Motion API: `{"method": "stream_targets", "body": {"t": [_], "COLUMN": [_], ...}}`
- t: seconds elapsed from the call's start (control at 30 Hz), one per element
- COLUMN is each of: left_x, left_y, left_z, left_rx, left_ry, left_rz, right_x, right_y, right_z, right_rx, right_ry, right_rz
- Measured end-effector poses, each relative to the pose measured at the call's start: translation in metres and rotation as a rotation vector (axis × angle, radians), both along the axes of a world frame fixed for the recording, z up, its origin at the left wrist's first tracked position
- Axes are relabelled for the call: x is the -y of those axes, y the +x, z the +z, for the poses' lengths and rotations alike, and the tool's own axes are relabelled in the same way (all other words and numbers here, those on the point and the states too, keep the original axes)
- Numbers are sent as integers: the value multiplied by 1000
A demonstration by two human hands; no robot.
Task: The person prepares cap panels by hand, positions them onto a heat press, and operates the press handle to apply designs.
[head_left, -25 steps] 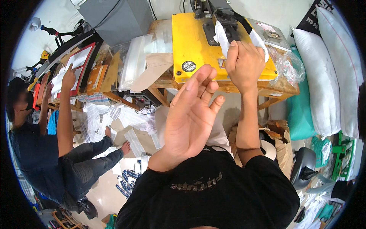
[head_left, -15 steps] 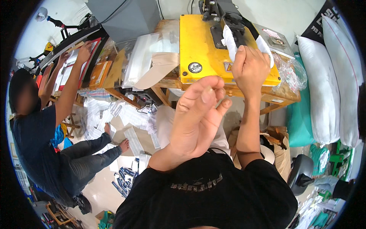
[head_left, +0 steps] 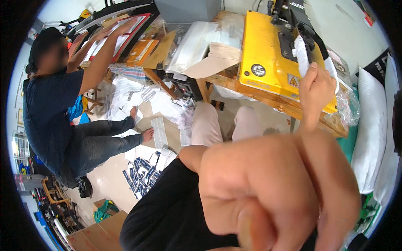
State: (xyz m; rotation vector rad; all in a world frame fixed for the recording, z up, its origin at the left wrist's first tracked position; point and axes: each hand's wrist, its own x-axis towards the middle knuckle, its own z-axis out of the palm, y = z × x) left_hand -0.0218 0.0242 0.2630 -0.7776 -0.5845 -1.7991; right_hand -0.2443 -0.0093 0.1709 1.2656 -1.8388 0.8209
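Yellow box-shaped metal press (head_left: 266, 48) stands on a worn wooden bench (head_left: 268, 97) at the upper right of the frame, with a white-wrapped handle (head_left: 300, 54) rising over its top. The right hand (head_left: 318, 90) is closed around that handle and has stayed there while the view has swung, putting the press farther right than a moment ago. The left hand (head_left: 268, 188), which was open with its palm up near the middle of the frame, has come close to the camera and now fills the lower right, badly blurred. Its fingers look curled, but I cannot tell whether anything is inside them. For the work, this seems to leave only the right hand on the press, with the left well apart from it. A beige cloth cap (head_left: 220, 58) lies just left of the press. At the upper left, a co-worker in a dark T-shirt (head_left: 52, 100) reaches over a red-edged flat frame (head_left: 142, 23).
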Motion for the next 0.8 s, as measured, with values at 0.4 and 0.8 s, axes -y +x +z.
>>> {"method": "stream_targets", "body": {"t": [0.4, 0.8], "left_x": [-17, -1], "left_y": [14, 15], "left_z": [-14, -33], "left_rx": [-34, 117], "left_ry": [-118, -187], "left_rz": [-1, 22], "right_x": [1, 0], "right_y": [4, 5], "right_z": [-1, 4], "right_rx": [20, 18], "right_ry": [-22, -15], "right_rz": [-10, -21]}}
